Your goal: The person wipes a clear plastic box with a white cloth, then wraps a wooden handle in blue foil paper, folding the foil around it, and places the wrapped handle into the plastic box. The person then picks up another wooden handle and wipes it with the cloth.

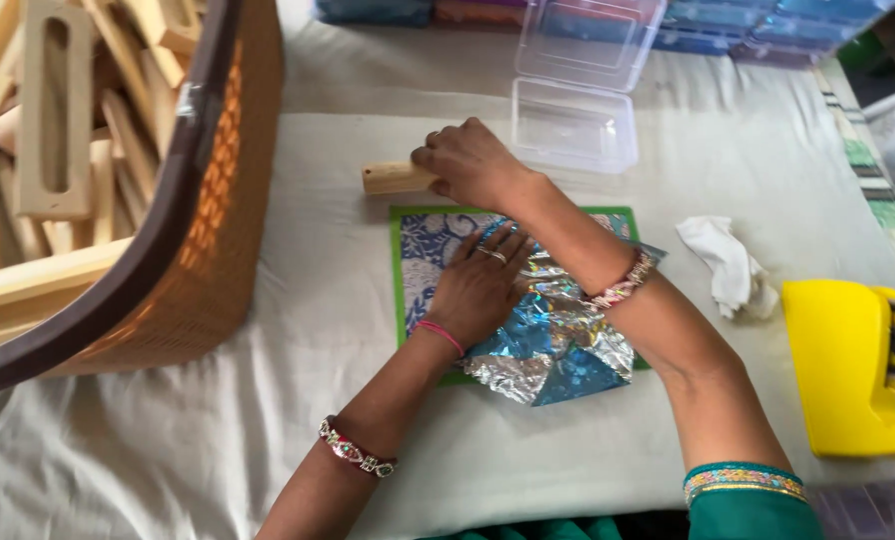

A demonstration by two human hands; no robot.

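So the right hand [473, 163] is wrapped around one end of a wooden block [393, 177], which pokes out to the left of the fist, just above the green-edged mat [398, 270] on the counter [298, 330]. The left hand [480, 285] lies flat, fingers spread, pressing on the crinkly foil sheet [553, 345] that covers the mat. White rag [728, 265] sits off to the right

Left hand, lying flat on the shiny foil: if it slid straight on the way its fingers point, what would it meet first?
Probably the right forearm, which crosses just beyond the left hand's fingertips above the crinkled silver-blue foil; the height gap is unclear.
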